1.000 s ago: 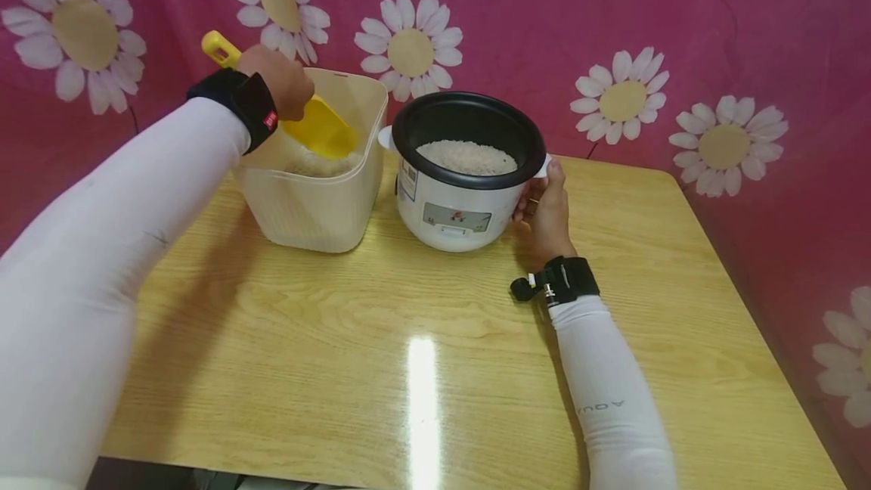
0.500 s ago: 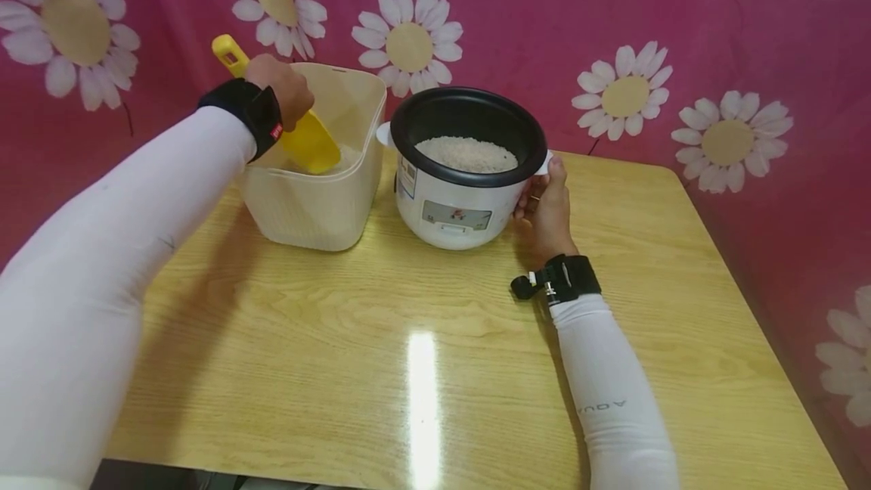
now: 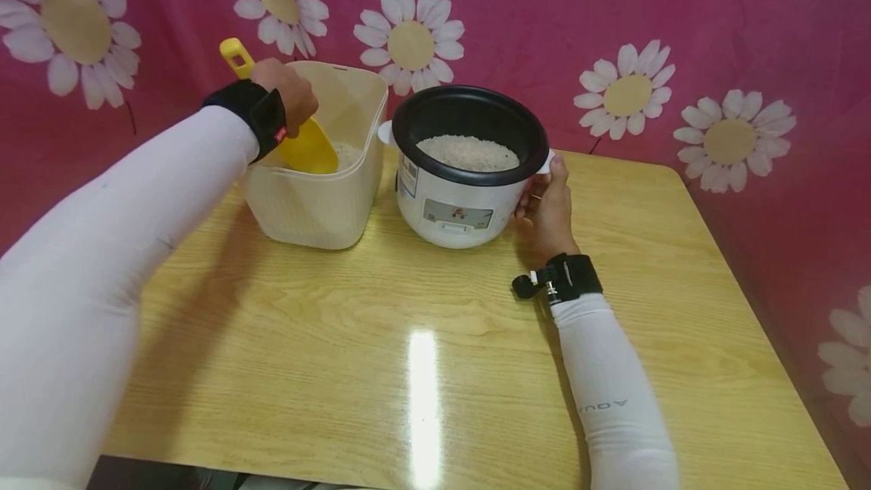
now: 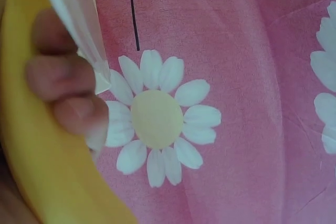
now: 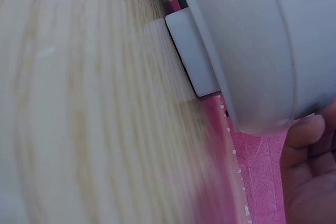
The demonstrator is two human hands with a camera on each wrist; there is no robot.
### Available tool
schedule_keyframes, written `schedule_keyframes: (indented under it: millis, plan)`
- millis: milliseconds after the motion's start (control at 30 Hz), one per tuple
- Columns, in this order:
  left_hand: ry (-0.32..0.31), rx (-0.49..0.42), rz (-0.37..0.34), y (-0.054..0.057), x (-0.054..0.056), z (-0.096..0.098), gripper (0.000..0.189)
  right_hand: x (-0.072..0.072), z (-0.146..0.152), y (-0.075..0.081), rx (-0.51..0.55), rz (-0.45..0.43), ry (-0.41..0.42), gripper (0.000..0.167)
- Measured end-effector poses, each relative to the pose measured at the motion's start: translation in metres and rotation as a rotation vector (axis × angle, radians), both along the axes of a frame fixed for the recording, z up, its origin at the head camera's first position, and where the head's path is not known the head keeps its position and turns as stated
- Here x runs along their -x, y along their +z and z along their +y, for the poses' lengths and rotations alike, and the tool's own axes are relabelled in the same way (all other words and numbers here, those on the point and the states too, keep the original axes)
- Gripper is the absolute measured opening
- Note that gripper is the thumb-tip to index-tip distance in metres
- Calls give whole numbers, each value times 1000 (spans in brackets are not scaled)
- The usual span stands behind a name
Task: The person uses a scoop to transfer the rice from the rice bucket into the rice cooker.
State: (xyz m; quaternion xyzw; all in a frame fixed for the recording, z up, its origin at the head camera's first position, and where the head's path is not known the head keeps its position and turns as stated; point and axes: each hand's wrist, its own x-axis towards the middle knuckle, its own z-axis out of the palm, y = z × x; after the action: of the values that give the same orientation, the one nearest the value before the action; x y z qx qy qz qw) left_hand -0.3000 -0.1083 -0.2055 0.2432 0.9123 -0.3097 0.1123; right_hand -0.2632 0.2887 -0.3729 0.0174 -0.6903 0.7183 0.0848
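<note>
In the head view my left hand [image 3: 286, 93] grips the handle of a yellow scoop [image 3: 309, 148], its blade tilted down inside a cream bin [image 3: 309, 210] of rice [image 3: 348, 156]. Curled fingertips [image 4: 79, 111] wrap the yellow handle in the left wrist view. To the right of the bin stands a white rice cooker [image 3: 425, 206] with a black inner pot [image 3: 469, 108] and white rice [image 3: 469, 153] in it. My right hand [image 3: 550, 210] holds the cooker by its right side handle, thumb up beside the handle and fingers bent beneath it.
Bin and cooker stand side by side near the back of a wooden table [image 3: 327, 369]. Right behind them hangs a pink cloth [image 3: 517, 13] with white daisies. The table's right edge runs beside more of this cloth.
The scoop has dipped deeper into the bin, its blade swinging toward the near left and turning steeper. My right hand keeps its hold on the cooker.
</note>
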Motion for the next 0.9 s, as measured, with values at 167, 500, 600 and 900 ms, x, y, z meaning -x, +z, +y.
schedule_keyframes:
  millis: [167, 500, 600, 900]
  plan:
    - [21, -31, -37, 2, -4, 0, 30, -2, 0, 1, -10, -7, -3, 71]
    - [17, -73, -53, -1, -13, -5, 31, -2, 0, 1, -39, -25, 1, 71]
    - [17, -85, -48, -1, -15, -5, 32, -2, 0, 1, -49, -28, -1, 72]
    - [45, -94, -92, -2, -16, -7, 30, -3, -1, 3, -44, -31, -4, 72]
